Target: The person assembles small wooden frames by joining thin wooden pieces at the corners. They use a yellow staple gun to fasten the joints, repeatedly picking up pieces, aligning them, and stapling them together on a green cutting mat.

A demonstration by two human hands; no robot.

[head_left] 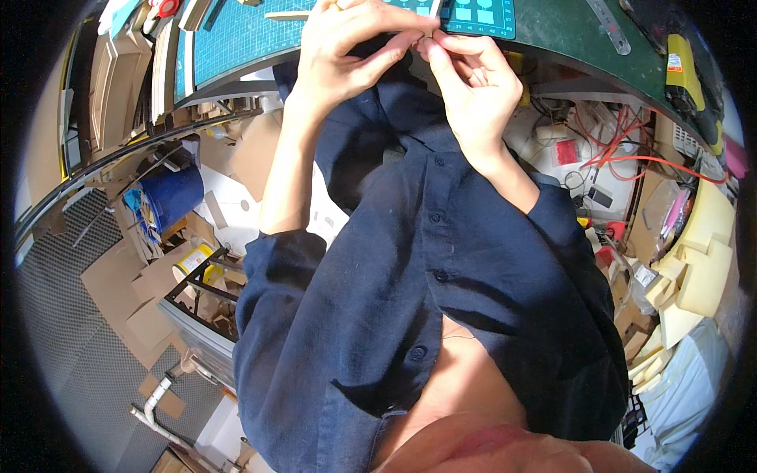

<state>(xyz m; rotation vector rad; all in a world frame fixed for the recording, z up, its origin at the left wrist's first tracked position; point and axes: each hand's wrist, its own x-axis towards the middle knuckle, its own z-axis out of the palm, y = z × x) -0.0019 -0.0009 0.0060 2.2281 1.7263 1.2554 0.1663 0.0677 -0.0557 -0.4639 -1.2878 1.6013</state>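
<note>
Both hands meet over the near edge of the worktable, fingertip to fingertip. My left hand (343,51) is closed in a pinch, its thumb and fingers pointing right. Facing it, my right hand (477,75) pinches with thumb and forefinger, the other fingers curled in. Whatever small thing sits between the fingertips is too covered to name. A thin pale strip (435,9) shows just beyond them; I cannot tell whether it is held. Beneath and beyond the hands lies a dark green cutting mat (505,30) with pale printed shapes. By my left hand is a narrow wooden strip (285,16).
A lighter teal cutting mat (236,39) covers the table's left part. To the right lie a metal ruler (609,27) and a yellow-and-black tool (683,75). Cardboard sheets (118,87) stand at far left. Below are a blue bin (169,197) and red cables (623,146).
</note>
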